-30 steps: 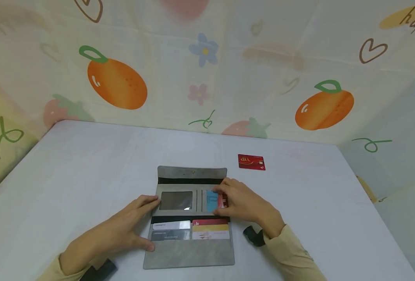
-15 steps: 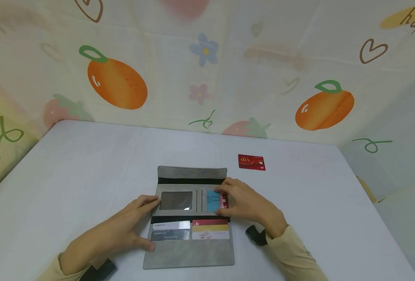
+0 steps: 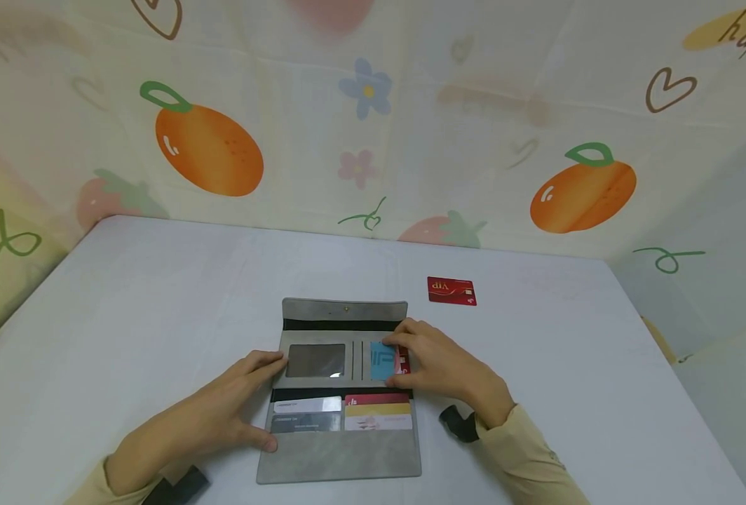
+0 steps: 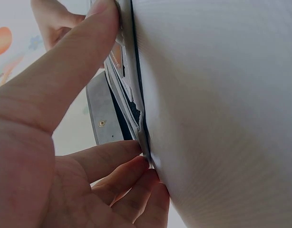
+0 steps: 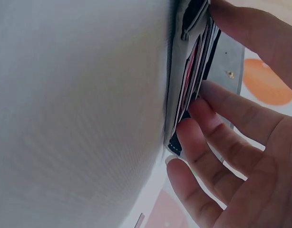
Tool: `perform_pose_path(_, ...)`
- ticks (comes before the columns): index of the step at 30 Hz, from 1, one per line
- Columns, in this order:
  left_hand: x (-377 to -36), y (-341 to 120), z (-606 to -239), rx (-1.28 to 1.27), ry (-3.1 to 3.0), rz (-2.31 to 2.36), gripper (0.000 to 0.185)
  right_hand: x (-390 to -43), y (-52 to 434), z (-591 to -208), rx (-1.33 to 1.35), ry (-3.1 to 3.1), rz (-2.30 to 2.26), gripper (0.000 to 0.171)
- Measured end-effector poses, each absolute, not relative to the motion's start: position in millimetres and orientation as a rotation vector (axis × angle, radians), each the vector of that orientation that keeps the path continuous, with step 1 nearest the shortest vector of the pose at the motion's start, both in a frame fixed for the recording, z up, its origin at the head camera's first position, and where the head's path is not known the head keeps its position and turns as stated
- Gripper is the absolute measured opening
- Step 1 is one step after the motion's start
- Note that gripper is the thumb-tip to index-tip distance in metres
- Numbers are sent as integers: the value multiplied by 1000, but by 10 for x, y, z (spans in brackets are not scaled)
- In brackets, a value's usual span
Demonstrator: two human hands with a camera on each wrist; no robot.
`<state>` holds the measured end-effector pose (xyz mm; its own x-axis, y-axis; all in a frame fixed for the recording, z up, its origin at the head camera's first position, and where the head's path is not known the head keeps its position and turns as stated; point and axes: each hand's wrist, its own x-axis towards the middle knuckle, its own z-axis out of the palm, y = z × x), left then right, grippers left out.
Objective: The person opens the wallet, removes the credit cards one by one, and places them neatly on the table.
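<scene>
Head view: an open grey wallet [image 3: 341,393] lies flat on the surface [image 3: 127,315], long axis running away from the person. The left hand [image 3: 221,414] rests open on its left edge. The right hand [image 3: 439,365] pinches a blue card [image 3: 381,361], thin, stiff, probably slippery; hold it by the edges.

Left wrist view: straight fingers [image 4: 108,164] touch the wallet's edge.

Right wrist view: fingers [image 5: 222,109] curl against the cards.

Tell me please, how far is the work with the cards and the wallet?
Four cards sit in the lower slots of the open grey wallet. The right hand pinches a blue card at an upper slot; the left hand steadies the wallet. A red VIP card lies untouched on the table.
</scene>
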<state>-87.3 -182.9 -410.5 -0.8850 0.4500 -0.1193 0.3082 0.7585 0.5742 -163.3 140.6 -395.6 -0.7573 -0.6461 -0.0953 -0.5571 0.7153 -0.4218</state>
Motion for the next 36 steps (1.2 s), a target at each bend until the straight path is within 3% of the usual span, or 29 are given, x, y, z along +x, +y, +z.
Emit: perform_pose_path(36,-873,-1834,-4116,602,2712,813,114,-1701,1491,-3940,-810,2686,-551,50)
